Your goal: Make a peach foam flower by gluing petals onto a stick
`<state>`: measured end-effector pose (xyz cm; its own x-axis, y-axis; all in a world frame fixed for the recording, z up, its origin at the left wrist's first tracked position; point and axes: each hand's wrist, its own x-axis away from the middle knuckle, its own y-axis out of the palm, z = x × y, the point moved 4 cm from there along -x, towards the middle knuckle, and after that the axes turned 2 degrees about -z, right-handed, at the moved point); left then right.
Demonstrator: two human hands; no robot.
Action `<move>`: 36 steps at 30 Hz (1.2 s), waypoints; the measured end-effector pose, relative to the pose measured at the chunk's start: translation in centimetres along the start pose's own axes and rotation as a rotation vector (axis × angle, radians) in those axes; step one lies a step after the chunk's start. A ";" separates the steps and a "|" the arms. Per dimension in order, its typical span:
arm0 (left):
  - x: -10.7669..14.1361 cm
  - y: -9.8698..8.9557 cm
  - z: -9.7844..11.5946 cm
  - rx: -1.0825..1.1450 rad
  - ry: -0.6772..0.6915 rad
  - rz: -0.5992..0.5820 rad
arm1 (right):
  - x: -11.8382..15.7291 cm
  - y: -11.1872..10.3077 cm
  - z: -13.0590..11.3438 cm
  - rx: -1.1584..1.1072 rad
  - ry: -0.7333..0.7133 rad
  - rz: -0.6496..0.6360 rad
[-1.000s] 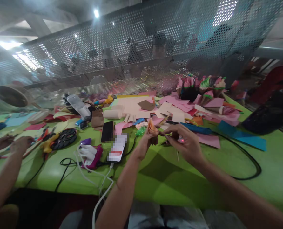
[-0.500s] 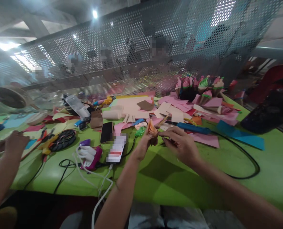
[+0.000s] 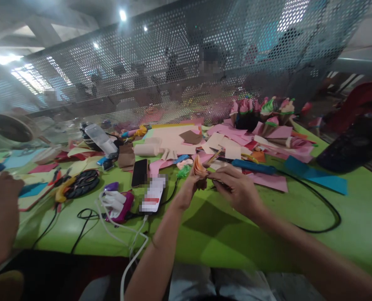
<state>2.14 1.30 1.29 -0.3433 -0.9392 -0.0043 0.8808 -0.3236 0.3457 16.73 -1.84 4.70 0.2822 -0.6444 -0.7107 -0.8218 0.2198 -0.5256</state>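
Observation:
A peach-coloured paper swirl (image 3: pixel 199 168) stands up from my left hand (image 3: pixel 187 192), whose fingers are wrapped round its lower part. My right hand (image 3: pixel 237 186) is beside it, fingers pinched together close to the swirl's right edge. Whatever lies between those right fingertips is too small and blurred to name. Both hands are above the green table (image 3: pixel 204 246). Just behind them a blue-handled tool (image 3: pixel 253 166) with a black cord rests among paper pieces. A crumpled green scrap (image 3: pixel 184 171) lies behind my left hand.
Several pink and green swirl-topped cones (image 3: pixel 269 108) stand at the back right, near a dark bottle (image 3: pixel 345 148). Phones (image 3: pixel 154 194), a pink power strip (image 3: pixel 125 209) and white cables are left of my arm. A co-worker's hand (image 3: pixel 6 186) is at far left, by a tape roll (image 3: pixel 84 184).
The co-worker's hand at far left has moved further left, uncovering more of a blue sheet. My hands stay nearly in place, the right fingers shifting slightly at the swirl's edge.

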 end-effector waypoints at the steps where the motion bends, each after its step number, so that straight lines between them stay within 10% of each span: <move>1: 0.0 0.0 0.0 0.003 0.000 0.001 | -0.1 -0.1 0.0 0.002 -0.001 0.003; 36: -0.1 0.1 -0.1 0.070 -0.042 -0.028 | -0.2 -0.2 -0.3 0.132 -0.095 0.008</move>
<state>2.33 1.38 1.27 -0.3827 -0.9236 0.0241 0.8460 -0.3398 0.4109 16.75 -1.97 5.08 0.3267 -0.5719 -0.7524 -0.7535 0.3229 -0.5727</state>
